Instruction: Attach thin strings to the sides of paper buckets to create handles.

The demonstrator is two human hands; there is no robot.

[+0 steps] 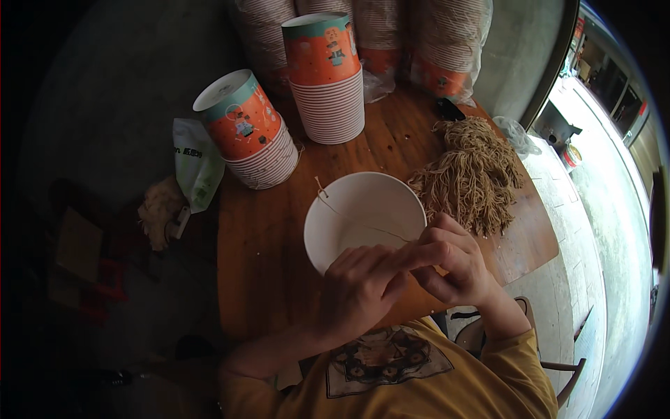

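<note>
A paper bucket (359, 209), its white inside facing up, stands on the wooden table before me. A thin brown string (356, 218) runs across its mouth from a knotted end (320, 188) at the far left rim. My right hand (453, 260) is closed at the bucket's right near side, pinching the string's other end. My left hand (363, 283) lies against the near rim with curled fingers, its forefinger reaching to my right hand's fingertips. What the left fingers hold is hidden. A bundle of brown strings (474, 174) lies to the right of the bucket.
Two stacks of orange and teal paper buckets, a leaning left stack (244, 129) and a taller stack (324, 77), stand behind on the table (265, 279). Plastic-wrapped bucket stacks (447, 52) line the back. A white-green bag (195, 164) hangs at the left edge. A chair (569, 366) is at right.
</note>
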